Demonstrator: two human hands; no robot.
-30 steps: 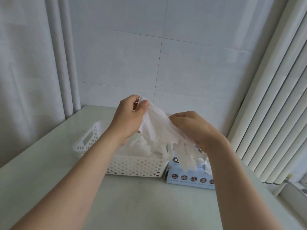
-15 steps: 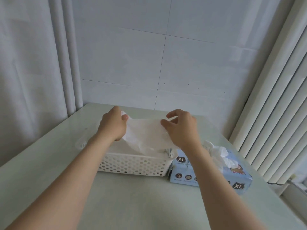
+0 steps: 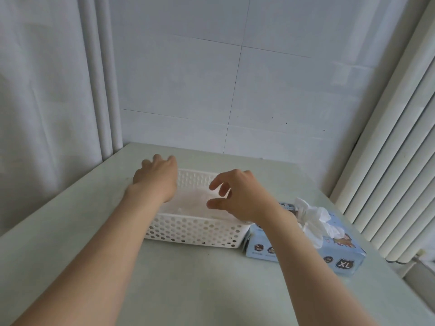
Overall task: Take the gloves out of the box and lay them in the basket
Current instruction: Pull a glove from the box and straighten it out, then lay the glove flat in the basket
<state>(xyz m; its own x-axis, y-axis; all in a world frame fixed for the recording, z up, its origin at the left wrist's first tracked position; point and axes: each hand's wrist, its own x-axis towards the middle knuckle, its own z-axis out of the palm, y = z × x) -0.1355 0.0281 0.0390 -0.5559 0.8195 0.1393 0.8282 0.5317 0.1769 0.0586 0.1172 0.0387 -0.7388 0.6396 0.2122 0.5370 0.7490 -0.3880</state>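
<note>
gloves flat in basket | right hand spread, empty, above them | left hand at basket's 10 o'clock, fingers hidden, grip unclear | box at 3 o'clock, next glove poking out for easy pull

White gloves lie flat in the perforated basket on the worktop. The left hand is over its 10 o'clock corner, the right hand above the gloves, fingers loosely spread. The blue box lies at the basket's 3 o'clock.
</note>
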